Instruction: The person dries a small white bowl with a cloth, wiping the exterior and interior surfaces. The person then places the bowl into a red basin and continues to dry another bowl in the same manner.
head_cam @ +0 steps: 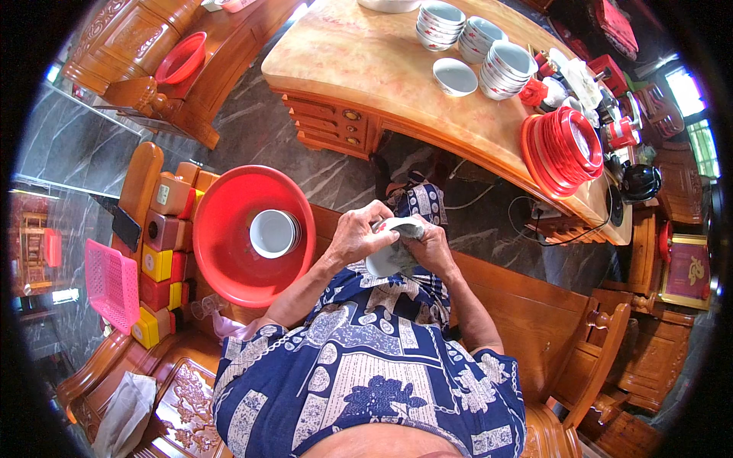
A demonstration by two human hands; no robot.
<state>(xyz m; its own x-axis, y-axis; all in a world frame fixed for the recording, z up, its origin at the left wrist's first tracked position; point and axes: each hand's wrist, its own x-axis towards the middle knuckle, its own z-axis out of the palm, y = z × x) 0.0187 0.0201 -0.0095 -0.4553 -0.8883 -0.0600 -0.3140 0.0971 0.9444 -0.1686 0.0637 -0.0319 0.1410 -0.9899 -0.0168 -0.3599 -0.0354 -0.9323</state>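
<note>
My left hand (362, 233) grips the rim of a white porcelain bowl (382, 262) with a red pattern, tilted above my lap. My right hand (429, 247) is at the bowl's other side, with a greyish cloth (404, 259) bunched between its fingers and the bowl. Part of the bowl is hidden by the hands and the cloth. To the left, a large red plastic basin (229, 275) rests on the wooden bench, holding a short nested stack of white bowls (271, 234).
Across from me, a marble-topped table (355, 63) bears bowl stacks (440, 27), a single bowl (455, 77) and a pile of red plates (564, 150). Left of the basin stand several small boxes (157, 263), a pink plastic basket (113, 286) and a phone (126, 229).
</note>
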